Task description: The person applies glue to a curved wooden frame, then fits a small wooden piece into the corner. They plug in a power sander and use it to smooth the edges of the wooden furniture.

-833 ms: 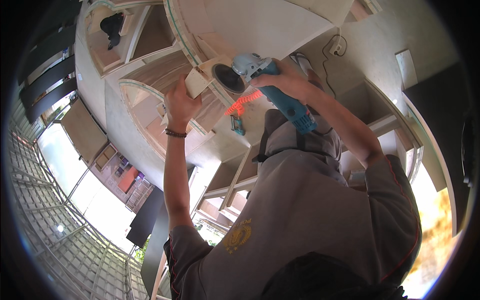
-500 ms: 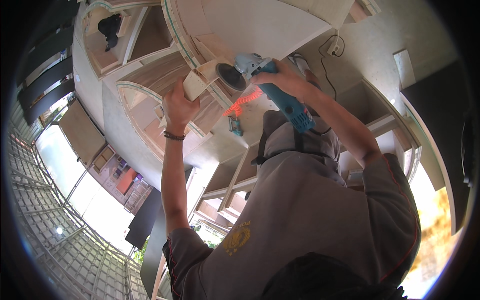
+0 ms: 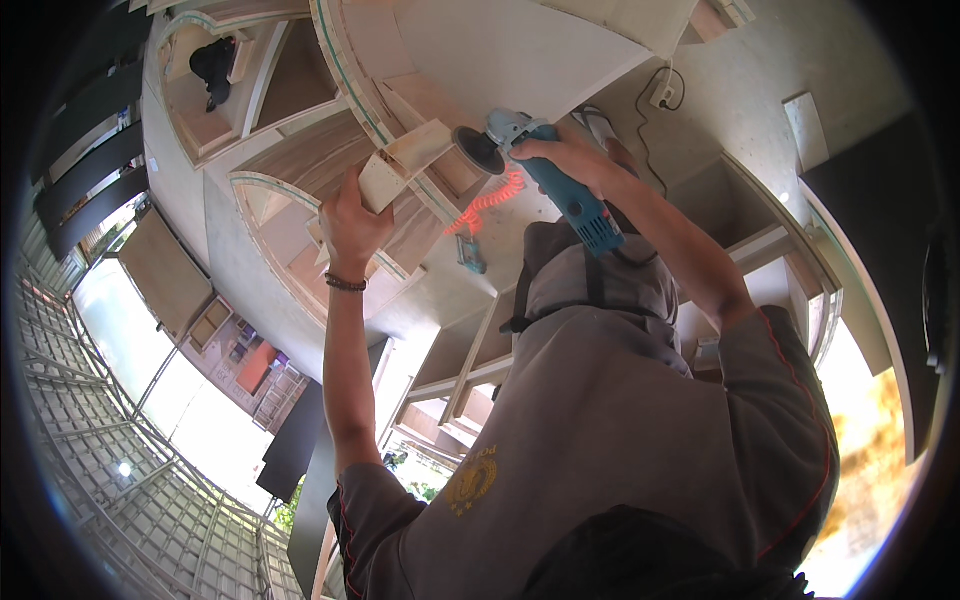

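My right hand [image 3: 562, 158] is wrapped round a blue angle grinder [image 3: 578, 205], near its grey metal head. The dark round disc [image 3: 479, 150] on the grinder faces left. It sits just beside the right end of a small pale wooden box-like piece [image 3: 420, 148], with a narrow gap showing. My left hand [image 3: 352, 225] grips the left end of that piece, fingers behind it and partly hidden. Below the wooden piece stands a curved cabinet frame [image 3: 290, 185] with a pale plywood edge.
An orange coiled hose [image 3: 485, 203] runs to a small teal tool [image 3: 470, 253] on the floor. A dark cable [image 3: 650, 140] leads to a white socket block [image 3: 662, 95]. Open cabinet carcasses [image 3: 755, 200] stand at the right. A dark bundle [image 3: 213, 70] lies in a far-left compartment.
The grinder has shifted a little to the right, and its disc has come away from the end of the wooden piece. My left hand and the piece have moved slightly left.
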The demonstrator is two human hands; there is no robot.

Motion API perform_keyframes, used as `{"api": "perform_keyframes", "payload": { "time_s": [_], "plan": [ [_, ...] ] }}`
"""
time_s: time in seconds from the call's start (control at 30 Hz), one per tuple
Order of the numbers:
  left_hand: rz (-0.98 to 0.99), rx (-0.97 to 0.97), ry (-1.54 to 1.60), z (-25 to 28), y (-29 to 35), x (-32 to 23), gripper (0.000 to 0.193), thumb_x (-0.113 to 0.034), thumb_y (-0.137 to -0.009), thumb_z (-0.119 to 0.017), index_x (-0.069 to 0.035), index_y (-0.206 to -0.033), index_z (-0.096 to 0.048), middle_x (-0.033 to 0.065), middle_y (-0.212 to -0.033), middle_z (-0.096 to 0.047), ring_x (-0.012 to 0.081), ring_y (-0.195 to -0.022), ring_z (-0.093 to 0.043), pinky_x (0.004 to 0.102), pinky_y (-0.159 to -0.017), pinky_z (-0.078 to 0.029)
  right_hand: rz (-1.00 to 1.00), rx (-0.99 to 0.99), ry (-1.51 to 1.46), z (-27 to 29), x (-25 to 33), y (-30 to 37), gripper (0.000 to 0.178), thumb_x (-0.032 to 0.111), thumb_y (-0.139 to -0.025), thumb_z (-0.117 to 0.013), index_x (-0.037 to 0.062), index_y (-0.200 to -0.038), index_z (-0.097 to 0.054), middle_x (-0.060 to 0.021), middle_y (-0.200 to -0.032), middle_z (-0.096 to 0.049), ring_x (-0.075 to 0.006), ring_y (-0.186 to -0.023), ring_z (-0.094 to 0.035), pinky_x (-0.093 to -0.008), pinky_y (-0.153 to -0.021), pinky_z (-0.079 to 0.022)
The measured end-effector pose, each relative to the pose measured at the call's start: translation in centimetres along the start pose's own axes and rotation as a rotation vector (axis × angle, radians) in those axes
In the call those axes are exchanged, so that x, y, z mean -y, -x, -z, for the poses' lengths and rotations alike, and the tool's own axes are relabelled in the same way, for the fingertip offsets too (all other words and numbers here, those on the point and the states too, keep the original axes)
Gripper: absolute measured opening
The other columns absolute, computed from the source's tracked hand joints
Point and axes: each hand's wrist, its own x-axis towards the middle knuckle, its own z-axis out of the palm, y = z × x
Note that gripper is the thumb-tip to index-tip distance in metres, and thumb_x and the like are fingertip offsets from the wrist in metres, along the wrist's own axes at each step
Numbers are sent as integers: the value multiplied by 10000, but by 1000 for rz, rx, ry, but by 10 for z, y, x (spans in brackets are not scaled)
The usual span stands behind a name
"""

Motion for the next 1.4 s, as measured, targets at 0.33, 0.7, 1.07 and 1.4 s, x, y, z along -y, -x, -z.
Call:
{"api": "perform_keyframes", "payload": {
  "time_s": [0.33, 0.7, 1.07, 1.4],
  "plan": [
    [2, -1, 0, 0, 0, -4, 415, -96, -700, -782, -81, -1095, -654, 200, -791, -709, 420, -742, -709, 468, -623, -574, 81, 6, 14, -3, 4, -5, 700, 458, -762, -796, -4, -1266, -644, -111, -1013, -653, -213, -886, -629, -353, -750, -528],
    [28, 18, -1, -2, 3, 3, 464, -95, -676, -791, -74, -1116, -646, 209, -796, -706, 422, -747, -711, 468, -632, -576, 47, -9, -6, 8, -5, -14, 676, 457, -762, -793, 0, -1241, -651, -113, -1012, -645, -218, -887, -632, -347, -726, -530],
    [31, 24, 8, -1, 2, 3, 431, -82, -684, -771, -69, -1096, -646, 210, -797, -702, 431, -756, -704, 476, -638, -573, 35, 17, -3, 3, -5, -13, 651, 460, -784, -774, 6, -1233, -645, -110, -1005, -631, -212, -879, -623, -340, -725, -525],
    [16, 4, 9, -1, 1, -2, 396, -77, -694, -765, -66, -1069, -639, 211, -781, -698, 435, -743, -700, 477, -627, -561, 106, 38, -1, 1, -3, -11, 632, 439, -809, -762, 12, -1255, -625, -95, -964, -631, -193, -803, -626, -329, -676, -519]
  ]
}}
